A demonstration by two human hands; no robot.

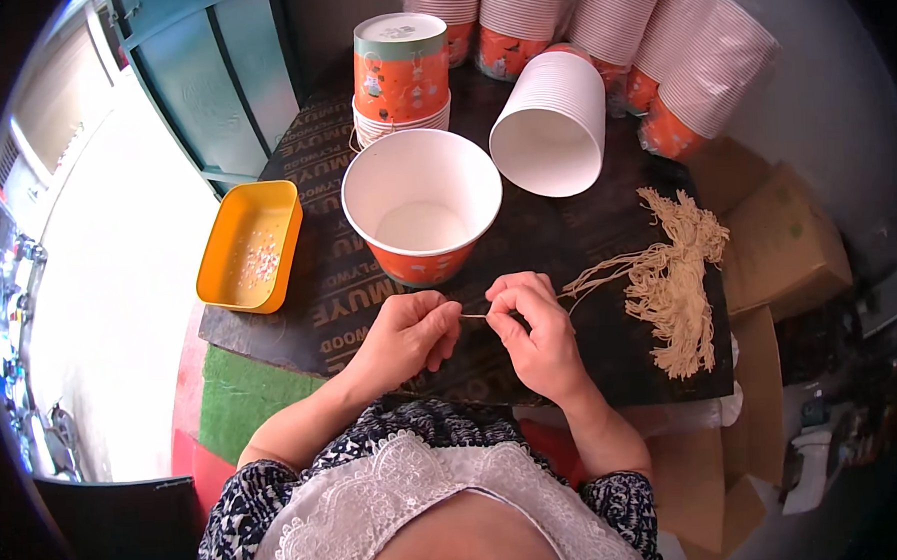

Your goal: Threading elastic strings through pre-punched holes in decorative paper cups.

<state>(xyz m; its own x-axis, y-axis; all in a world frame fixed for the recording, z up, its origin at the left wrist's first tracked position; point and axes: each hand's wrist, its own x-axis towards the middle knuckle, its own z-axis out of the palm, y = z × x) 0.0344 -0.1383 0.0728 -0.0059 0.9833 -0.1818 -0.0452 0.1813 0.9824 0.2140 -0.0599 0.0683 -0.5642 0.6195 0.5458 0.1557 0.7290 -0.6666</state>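
From the head camera, both hands work at the near edge of a dark board. The left hand and the right hand each pinch one thin tan string drawn straight between their fingertips, the hands close together but not touching. To the right of the right hand lies a bundle of tan strings, its loose ends trailing toward that hand. Just beyond the hands stands an open orange paper tub, white inside and holding nothing that shows. Farther off, a lidded orange tub sits on a short stack of white lids. Right of it a nested stack of white cups lies on its side, mouth toward the camera. More stacked cups lean along the far edge. At the left edge of the board a yellow tray holds a scatter of small pale bits.
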